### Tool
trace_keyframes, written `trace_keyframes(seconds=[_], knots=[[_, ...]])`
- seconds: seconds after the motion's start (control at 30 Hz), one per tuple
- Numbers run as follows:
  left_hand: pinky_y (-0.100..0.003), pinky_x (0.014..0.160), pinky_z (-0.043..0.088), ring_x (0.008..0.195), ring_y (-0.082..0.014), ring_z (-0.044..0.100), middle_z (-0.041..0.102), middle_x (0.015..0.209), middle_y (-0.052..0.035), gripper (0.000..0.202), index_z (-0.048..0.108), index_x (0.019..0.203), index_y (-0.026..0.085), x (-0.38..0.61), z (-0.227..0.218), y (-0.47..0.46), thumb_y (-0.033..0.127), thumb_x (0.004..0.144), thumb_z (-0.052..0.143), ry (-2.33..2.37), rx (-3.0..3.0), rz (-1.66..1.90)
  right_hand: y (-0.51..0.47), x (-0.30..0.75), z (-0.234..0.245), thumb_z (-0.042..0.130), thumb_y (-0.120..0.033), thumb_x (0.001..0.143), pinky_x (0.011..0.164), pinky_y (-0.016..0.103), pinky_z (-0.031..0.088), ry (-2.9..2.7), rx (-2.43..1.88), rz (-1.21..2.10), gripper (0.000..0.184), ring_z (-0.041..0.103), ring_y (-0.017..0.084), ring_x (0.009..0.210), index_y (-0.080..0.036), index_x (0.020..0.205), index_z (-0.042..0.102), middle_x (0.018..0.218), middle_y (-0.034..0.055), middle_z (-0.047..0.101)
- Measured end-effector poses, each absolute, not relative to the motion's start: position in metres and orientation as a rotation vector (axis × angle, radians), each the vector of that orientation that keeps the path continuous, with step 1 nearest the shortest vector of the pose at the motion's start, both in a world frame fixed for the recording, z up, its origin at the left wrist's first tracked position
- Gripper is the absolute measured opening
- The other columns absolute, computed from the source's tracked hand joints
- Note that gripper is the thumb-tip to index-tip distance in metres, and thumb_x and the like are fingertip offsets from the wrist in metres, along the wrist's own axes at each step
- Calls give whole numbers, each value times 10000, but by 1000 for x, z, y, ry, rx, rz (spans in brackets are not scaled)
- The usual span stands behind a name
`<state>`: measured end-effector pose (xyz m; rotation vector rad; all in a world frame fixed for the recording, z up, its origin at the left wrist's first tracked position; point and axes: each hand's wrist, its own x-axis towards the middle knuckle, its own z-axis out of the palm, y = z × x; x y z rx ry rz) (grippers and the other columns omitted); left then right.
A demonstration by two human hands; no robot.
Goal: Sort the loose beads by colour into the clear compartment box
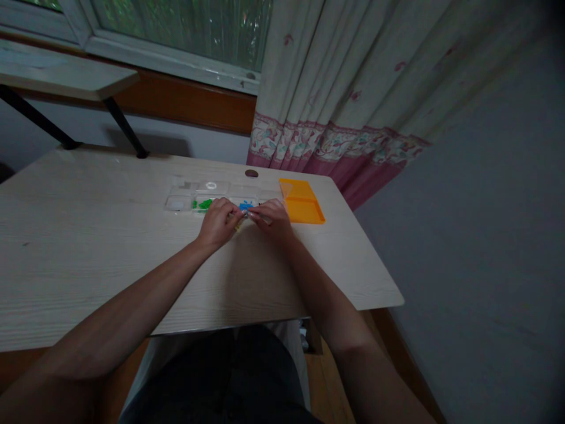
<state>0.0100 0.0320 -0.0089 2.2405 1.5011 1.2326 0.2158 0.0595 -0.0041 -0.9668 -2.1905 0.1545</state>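
My left hand [218, 222] and my right hand [274, 220] meet at the fingertips over the front of a clear plastic compartment box [213, 188]. Thumb and fingers of both hands are pinched together; whatever they hold is too small to make out. A small pale yellow piece [239, 225] shows just below the left fingertips. Bright green pieces [205, 204] fill part of a compartment beside my left hand. Small blue pieces [246, 205] lie in another, right behind my fingertips. The box's front edge is partly hidden by both hands.
An open orange case [303, 203] lies right of my right hand. Behind the box, a dark oval spot [251, 174] marks the wooden table [110, 253]. A raised shelf [66, 76] on black legs stands at the back left. A curtain [326, 118] hangs behind the table.
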Motion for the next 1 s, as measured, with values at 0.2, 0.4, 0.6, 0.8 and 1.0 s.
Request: trace_keyframes(seconds=[0.2,0.4,0.6,0.8,1.0], knots=[[-351,828,426,850,-206,537,595,813,-49,300,583,763,199,11,-9,31,418,956,513,1437,2175,1248,51,206,1,587,-481,941,885,353,448,-2156,-869,262,291,620,185,896,-259,1002,763,860,37,718],[-356,830,433,850,-209,543,598,812,-59,316,611,772,197,14,-8,29,379,977,454,1394,2209,1243,51,204,2,596,-493,932,850,353,466,-2109,-918,343,283,633,186,856,-270,918,771,837,30,726],[-367,883,428,917,-220,555,631,871,-67,314,704,923,197,2,-6,32,362,987,444,1507,2153,1314,59,216,5,603,-362,936,896,373,453,-1908,-1134,147,199,624,212,902,-234,928,754,890,49,731],[-415,921,397,958,-249,529,629,935,-90,312,729,1011,191,-6,-4,32,326,975,451,1600,2243,1244,73,234,-2,604,-332,923,932,391,407,-1805,-1376,-4,182,592,238,967,-223,907,748,960,58,740],[-418,873,402,965,-258,491,604,976,-97,268,754,1051,243,-2,-6,28,305,937,520,1496,2525,1006,79,238,-15,591,-386,928,917,400,368,-1770,-1474,-3,233,550,249,1003,-225,921,759,997,70,726]])
